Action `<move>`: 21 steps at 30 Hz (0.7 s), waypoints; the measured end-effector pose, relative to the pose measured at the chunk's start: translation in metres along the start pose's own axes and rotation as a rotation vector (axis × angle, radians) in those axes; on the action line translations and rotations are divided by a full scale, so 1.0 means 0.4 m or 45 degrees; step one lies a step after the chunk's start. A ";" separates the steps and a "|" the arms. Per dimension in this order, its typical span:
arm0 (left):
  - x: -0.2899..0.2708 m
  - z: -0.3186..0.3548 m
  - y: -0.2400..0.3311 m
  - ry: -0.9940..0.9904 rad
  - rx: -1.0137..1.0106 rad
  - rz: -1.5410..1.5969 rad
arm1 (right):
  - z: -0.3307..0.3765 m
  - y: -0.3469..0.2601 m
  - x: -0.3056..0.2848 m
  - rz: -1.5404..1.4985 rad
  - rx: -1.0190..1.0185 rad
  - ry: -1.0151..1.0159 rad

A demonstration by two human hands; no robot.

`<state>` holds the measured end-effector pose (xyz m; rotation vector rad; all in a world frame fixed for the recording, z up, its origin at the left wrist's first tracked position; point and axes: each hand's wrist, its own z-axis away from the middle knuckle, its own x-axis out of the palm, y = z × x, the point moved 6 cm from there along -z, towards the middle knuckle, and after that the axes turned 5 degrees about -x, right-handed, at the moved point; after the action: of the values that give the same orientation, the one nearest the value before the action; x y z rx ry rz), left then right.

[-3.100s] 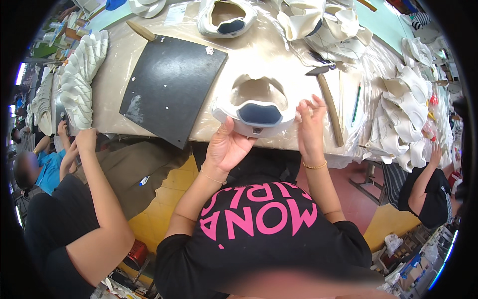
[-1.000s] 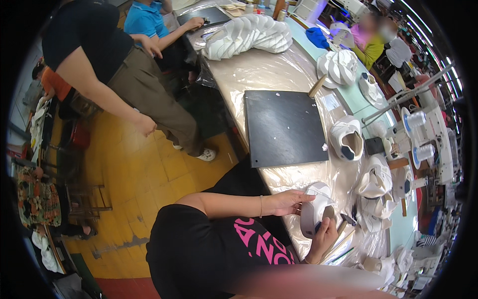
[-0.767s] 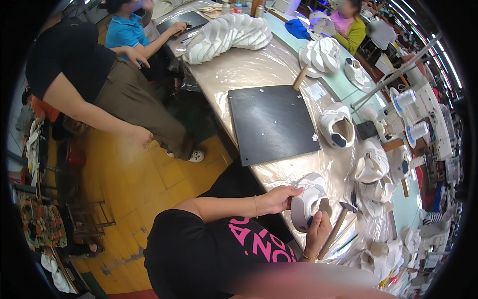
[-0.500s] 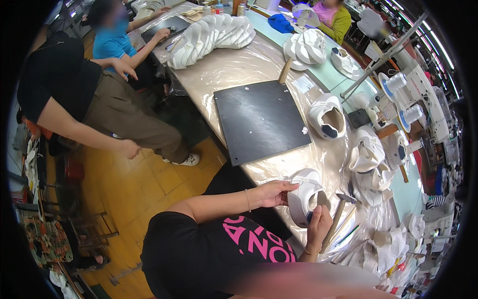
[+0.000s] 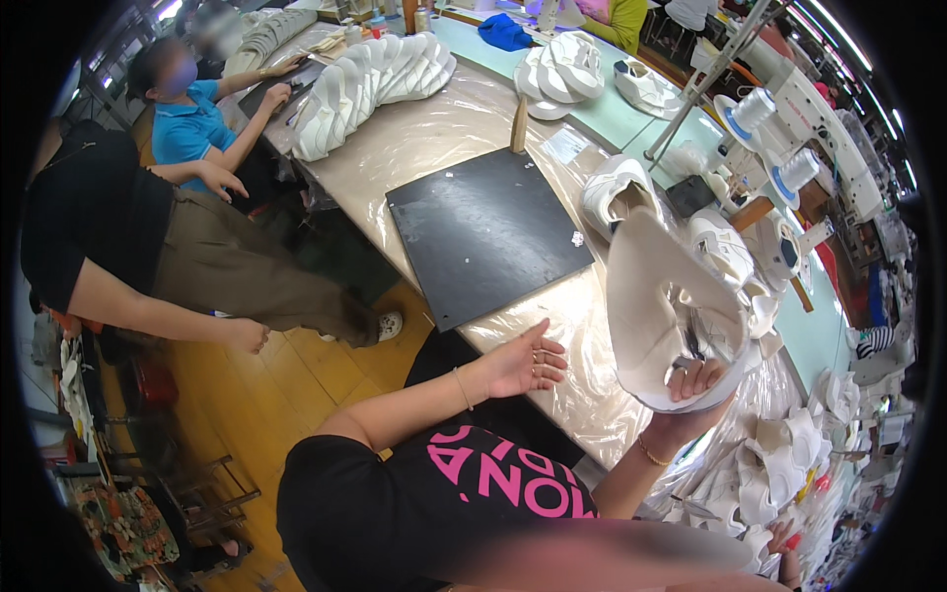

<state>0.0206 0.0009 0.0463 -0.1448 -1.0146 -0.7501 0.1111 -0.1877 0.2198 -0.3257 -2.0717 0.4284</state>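
Raised above the table, a white shoe upper point(image 5: 636, 306) shows its cream inner side and open bottom. My right hand point(image 5: 691, 414) grips its lower edge, with fingertips visible through the opening. To the left, my left hand point(image 5: 521, 363) is held open in the air over the table's near edge, fingers stretched and nothing in them. Beyond it lies a flat black board point(image 5: 493, 237). Another white shoe upper point(image 5: 612, 192) stands at the board's right, partly covered by the raised one.
A wooden handle point(image 5: 519, 126) stands at the board's far corner. Rows of white shoe pieces point(image 5: 370, 84) lie at the back; several uppers point(image 5: 779, 459) pile up at right. Thread spools point(image 5: 753, 111) stand by a sewing machine. Two co-workers, one standing point(image 5: 104, 212), one seated point(image 5: 187, 133), are at left.
My left hand has let go of the shoe upper and opened. My right hand has lifted the upper up and to the right, turning its inner side into view. The head view has shifted.
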 end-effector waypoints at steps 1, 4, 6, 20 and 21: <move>0.019 0.002 -0.020 -0.089 -0.028 -0.022 | -0.005 0.006 -0.011 -0.104 -0.022 0.058; 0.091 0.016 -0.009 -0.369 0.229 -0.100 | 0.002 0.039 -0.056 -0.162 0.050 0.325; 0.117 0.028 0.038 -0.409 0.429 -0.114 | 0.012 0.058 -0.062 -0.219 0.098 0.328; 0.249 0.086 0.121 -0.511 0.832 -0.492 | 0.099 0.151 -0.087 -0.855 0.400 0.478; 0.252 0.085 0.121 -0.491 0.854 -0.525 | 0.107 0.159 -0.083 -0.925 0.433 0.429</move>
<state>0.0574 0.0016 0.1574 0.5335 -1.6434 -0.7240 0.0948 -0.1506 0.1467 0.5173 -1.6077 0.2457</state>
